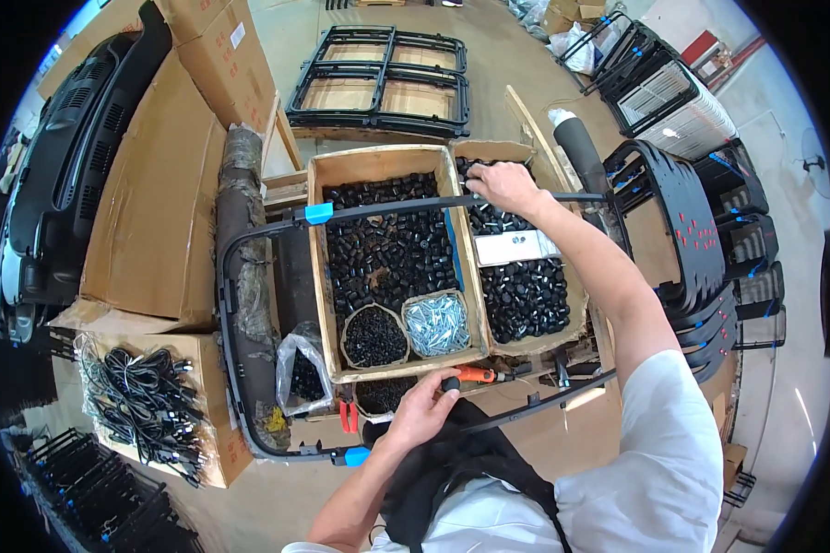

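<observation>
- Two bare hands are at work: the left hand point(420, 410), at six o'clock from the middle of the bench, has its fingers closed around a stubby, dark, rounded piece point(450, 383).
- The right hand point(507, 187) is at one o'clock, fingers curled beside the frame's upper bar; I can't tell whether it grips anything.
- The black frame point(387, 208) is a slim, smooth loop with rounded corners and blue tabs, its upper bar crossing above the boxes.
- A rough wooden box point(317, 276) at the centre holds glossy black caps point(392, 258), plus two round tubs: one of tiny black bits point(375, 335), one of silvery screws point(437, 324) at six o'clock.
- At three o'clock, a second box point(576, 313) holds more black pieces point(526, 300) under a flat white carton point(516, 247).
- At seven o'clock, a crinkled clear bag point(304, 373) and red handles point(348, 415); at eight, tangled black cables point(148, 405).
</observation>
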A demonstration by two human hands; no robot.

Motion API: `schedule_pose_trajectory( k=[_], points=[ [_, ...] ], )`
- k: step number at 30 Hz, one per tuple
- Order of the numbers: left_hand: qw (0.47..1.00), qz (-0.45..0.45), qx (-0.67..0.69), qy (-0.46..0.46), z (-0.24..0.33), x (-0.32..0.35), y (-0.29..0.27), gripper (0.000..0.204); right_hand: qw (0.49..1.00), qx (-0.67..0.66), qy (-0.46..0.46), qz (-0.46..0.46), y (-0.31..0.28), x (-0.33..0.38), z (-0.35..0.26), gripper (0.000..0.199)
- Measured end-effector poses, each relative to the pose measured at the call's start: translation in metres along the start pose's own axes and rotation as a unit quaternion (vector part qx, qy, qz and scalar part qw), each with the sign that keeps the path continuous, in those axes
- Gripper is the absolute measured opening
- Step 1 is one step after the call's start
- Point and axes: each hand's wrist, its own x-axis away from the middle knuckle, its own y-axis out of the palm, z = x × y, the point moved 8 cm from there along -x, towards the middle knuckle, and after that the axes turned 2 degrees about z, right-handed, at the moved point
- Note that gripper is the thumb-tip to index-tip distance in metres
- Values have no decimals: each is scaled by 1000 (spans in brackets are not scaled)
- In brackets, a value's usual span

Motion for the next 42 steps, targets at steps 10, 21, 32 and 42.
schedule_pose_trajectory(
  k=[10,21,32,42],
  points=[
    [998,27,-37,-30,2,24,47,36,990,-63,78,-94,14,1,26,48],
    [988,-4,-111,110,24,45,120,36,996,-16,-31,85,50,-47,-6,38],
    [972,-106,-116,176,13,43,166,37,991,-111,-42,55,50,-26,41,24],
    [986,-88,-126,66,4,33,170,36,1000,-14,11,15,12,-6,18,44]
  ],
)
